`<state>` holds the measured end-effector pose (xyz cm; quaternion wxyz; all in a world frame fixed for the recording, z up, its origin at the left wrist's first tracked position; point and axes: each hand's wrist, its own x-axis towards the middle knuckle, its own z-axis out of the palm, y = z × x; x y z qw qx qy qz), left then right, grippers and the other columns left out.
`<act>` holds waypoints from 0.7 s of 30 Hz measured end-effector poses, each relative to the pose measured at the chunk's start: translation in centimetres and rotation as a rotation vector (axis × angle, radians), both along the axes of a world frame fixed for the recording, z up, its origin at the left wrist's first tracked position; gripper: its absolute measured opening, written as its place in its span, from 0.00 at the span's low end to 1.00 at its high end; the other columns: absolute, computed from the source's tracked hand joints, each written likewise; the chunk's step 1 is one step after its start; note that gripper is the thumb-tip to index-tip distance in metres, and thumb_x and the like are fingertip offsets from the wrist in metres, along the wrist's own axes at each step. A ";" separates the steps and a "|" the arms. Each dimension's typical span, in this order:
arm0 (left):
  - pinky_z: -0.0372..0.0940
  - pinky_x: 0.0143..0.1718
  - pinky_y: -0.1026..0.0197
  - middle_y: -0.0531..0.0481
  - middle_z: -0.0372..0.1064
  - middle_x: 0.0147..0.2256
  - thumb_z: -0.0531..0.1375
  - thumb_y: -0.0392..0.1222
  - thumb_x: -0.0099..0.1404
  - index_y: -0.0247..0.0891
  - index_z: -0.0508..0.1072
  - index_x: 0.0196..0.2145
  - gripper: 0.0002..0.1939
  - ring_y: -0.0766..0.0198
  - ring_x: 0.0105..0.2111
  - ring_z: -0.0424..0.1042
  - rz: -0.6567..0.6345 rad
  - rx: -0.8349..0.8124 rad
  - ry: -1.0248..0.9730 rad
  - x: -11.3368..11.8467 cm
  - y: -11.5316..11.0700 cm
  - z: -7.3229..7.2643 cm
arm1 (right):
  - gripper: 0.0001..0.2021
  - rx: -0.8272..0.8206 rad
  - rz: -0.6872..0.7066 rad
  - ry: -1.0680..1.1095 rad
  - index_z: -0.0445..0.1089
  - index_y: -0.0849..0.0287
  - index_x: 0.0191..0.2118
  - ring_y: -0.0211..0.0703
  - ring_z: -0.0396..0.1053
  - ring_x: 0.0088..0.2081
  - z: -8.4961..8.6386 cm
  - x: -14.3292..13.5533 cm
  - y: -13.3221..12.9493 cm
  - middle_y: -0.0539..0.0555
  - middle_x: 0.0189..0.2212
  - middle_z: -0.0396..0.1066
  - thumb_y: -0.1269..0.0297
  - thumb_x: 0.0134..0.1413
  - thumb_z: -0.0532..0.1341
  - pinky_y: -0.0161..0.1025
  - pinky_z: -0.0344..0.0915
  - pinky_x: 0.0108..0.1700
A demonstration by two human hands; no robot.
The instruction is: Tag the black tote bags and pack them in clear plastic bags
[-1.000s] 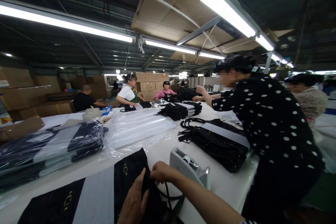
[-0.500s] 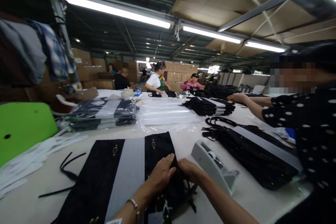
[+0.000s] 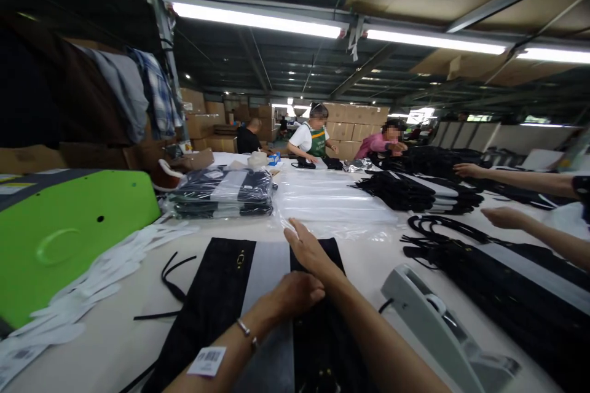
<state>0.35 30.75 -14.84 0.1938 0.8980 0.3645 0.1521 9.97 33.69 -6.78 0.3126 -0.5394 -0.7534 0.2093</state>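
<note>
A black fabric piece with a grey centre band and small brass-coloured fittings lies flat before me, black cords sticking out at its left. My left hand is over its right half, fingers curled under; whatever they hold is hidden. A bracelet and a barcode sticker show on that forearm. Just beyond, my right hand is stretched out over the fabric's far right part, fingers straight and apart from any grip. My right forearm crosses close beside the left hand. A grey tape dispenser stands to the right.
Clear plastic sheets and a plastic-wrapped black stack lie farther back. Black-and-grey pieces are piled at right, near a co-worker's hands. A green machine and white strips occupy the left. Other people work behind.
My view has swung left. The right hand has left the fabric's right edge and reached inward with fingers extended. My left hand has gone from lying flat to curled.
</note>
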 end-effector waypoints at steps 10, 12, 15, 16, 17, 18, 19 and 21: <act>0.41 0.68 0.40 0.39 0.52 0.69 0.46 0.55 0.74 0.34 0.56 0.68 0.32 0.51 0.70 0.48 0.751 0.188 0.386 -21.0 8.1 -6.0 | 0.29 -0.138 -0.289 -0.454 0.56 0.62 0.69 0.54 0.40 0.73 -12.7 8.8 7.0 0.58 0.71 0.50 0.51 0.71 0.46 0.58 0.37 0.71; 0.46 0.67 0.42 0.42 0.56 0.68 0.44 0.54 0.75 0.37 0.58 0.67 0.30 0.53 0.68 0.52 0.757 0.175 0.365 -21.1 8.2 -6.4 | 0.28 -0.128 -0.306 -0.457 0.56 0.60 0.69 0.52 0.40 0.73 -14.3 9.2 7.1 0.56 0.71 0.51 0.52 0.72 0.44 0.58 0.37 0.71; 0.57 0.61 0.45 0.44 0.62 0.65 0.40 0.49 0.76 0.42 0.61 0.65 0.27 0.54 0.65 0.59 0.784 0.120 0.318 -20.5 7.8 -5.3 | 0.24 -0.072 -0.303 -0.464 0.64 0.55 0.64 0.50 0.44 0.72 -14.5 9.2 7.1 0.53 0.68 0.59 0.56 0.74 0.42 0.58 0.39 0.70; 0.59 0.58 0.46 0.44 0.63 0.64 0.39 0.47 0.76 0.43 0.62 0.65 0.26 0.54 0.64 0.60 0.780 0.108 0.322 -20.3 7.6 -4.9 | 0.23 -0.048 -0.297 -0.474 0.68 0.53 0.60 0.50 0.47 0.71 -14.2 9.1 6.9 0.53 0.65 0.63 0.58 0.74 0.42 0.58 0.40 0.70; 0.60 0.57 0.46 0.44 0.64 0.63 0.40 0.45 0.76 0.43 0.62 0.64 0.25 0.53 0.63 0.60 0.767 0.106 0.338 -20.2 7.4 -4.4 | 0.22 -0.025 -0.294 -0.487 0.71 0.53 0.56 0.50 0.51 0.69 -14.0 9.2 6.7 0.53 0.61 0.68 0.59 0.74 0.41 0.58 0.40 0.70; 0.61 0.55 0.46 0.44 0.64 0.63 0.41 0.43 0.76 0.43 0.63 0.64 0.24 0.52 0.62 0.60 0.751 0.111 0.359 -20.0 7.1 -4.0 | 0.22 -0.003 -0.297 -0.502 0.72 0.54 0.52 0.49 0.56 0.67 -13.7 9.3 6.4 0.54 0.57 0.71 0.60 0.74 0.41 0.57 0.39 0.70; 0.62 0.53 0.45 0.43 0.65 0.62 0.41 0.42 0.75 0.44 0.64 0.63 0.24 0.51 0.62 0.61 0.738 0.113 0.376 -19.8 6.9 -3.6 | 0.22 0.013 -0.307 -0.515 0.73 0.55 0.49 0.49 0.60 0.63 -13.4 9.5 6.0 0.55 0.53 0.73 0.61 0.74 0.41 0.57 0.38 0.70; 0.63 0.51 0.45 0.43 0.68 0.59 0.41 0.42 0.75 0.45 0.68 0.59 0.24 0.49 0.58 0.64 0.702 0.112 0.395 -19.5 6.5 -2.8 | 0.22 0.023 -0.330 -0.534 0.73 0.57 0.45 0.48 0.66 0.57 -13.0 10.1 5.2 0.56 0.47 0.75 0.62 0.74 0.41 0.55 0.36 0.70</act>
